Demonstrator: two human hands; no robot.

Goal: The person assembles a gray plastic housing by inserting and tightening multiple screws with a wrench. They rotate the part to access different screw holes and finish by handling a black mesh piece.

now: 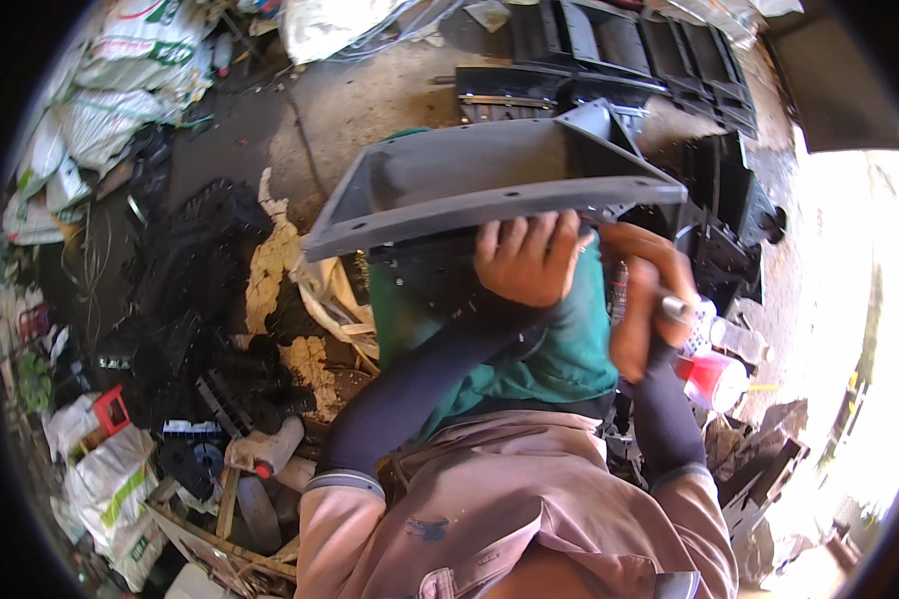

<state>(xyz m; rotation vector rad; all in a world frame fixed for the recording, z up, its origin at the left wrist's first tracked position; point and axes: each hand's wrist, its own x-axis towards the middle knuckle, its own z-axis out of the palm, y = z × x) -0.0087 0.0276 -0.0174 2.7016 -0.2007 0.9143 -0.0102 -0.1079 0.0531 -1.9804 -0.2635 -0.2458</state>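
Note:
A large grey plastic housing (pixel 489 175), shaped like an open trough with a flat rim, rests tilted on my lap over green trousers (pixel 559 349). My left hand (pixel 527 262) grips its near rim from below, fingers curled over the edge. My right hand (pixel 644 304) is closed around a tool with a metal shaft (pixel 674 309), just below the housing's right end. The tool's tip is blurred and partly hidden. Both forearms wear dark sleeves.
Black plastic parts (pixel 185 299) lie heaped on the concrete floor at left. White sacks (pixel 100 90) pile up at the upper left. More black housings (pixel 629 50) stack at the top right. A red-and-white container (pixel 714 379) sits by my right knee.

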